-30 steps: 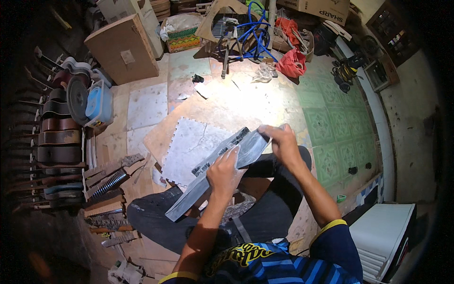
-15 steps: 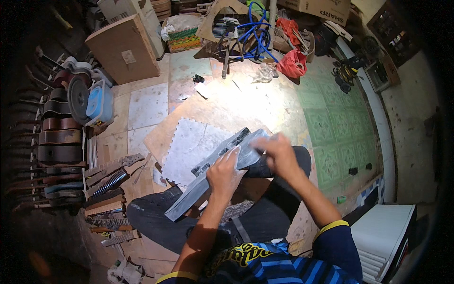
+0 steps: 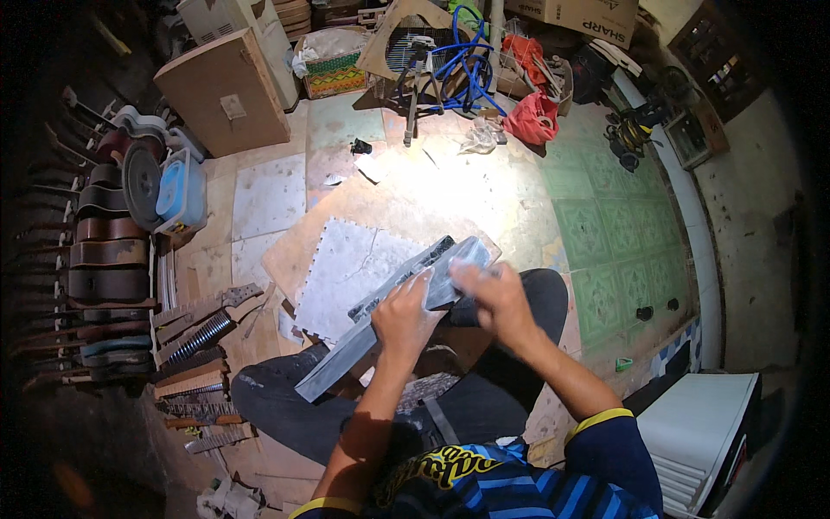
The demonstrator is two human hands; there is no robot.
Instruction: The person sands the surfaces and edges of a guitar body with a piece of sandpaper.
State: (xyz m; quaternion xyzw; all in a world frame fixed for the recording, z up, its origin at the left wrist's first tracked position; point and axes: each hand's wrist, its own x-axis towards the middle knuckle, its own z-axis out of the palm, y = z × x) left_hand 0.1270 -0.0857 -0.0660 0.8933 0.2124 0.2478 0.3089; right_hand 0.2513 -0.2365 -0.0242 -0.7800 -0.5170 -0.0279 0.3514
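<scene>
Across my lap lies a long, dusty grey piece [image 3: 335,367], with a narrow arm at lower left and a wider block at upper right. Its outline resembles a guitar neck with part of a body. My left hand [image 3: 403,317] is wrapped over its middle. Along its far side runs a straight strip with black patches [image 3: 402,277]; I cannot tell whether it is a separate part. My right hand [image 3: 494,298] is curled at the wide end, fingertips against the grey surface. Motion blurs those fingers, and anything under them is hidden.
A pale foam mat [image 3: 333,272] lies in front of my crossed legs. Guitar bodies [image 3: 108,255] line the left wall, with saws and rasps [image 3: 203,333] beside my left knee. Blue hose [image 3: 471,65] and red bags [image 3: 532,118] sit behind; a white appliance [image 3: 705,424] stands right.
My right hand has shifted left and slightly down along the wide end. The grey piece has slid a little toward lower left, with my left hand still on it.
</scene>
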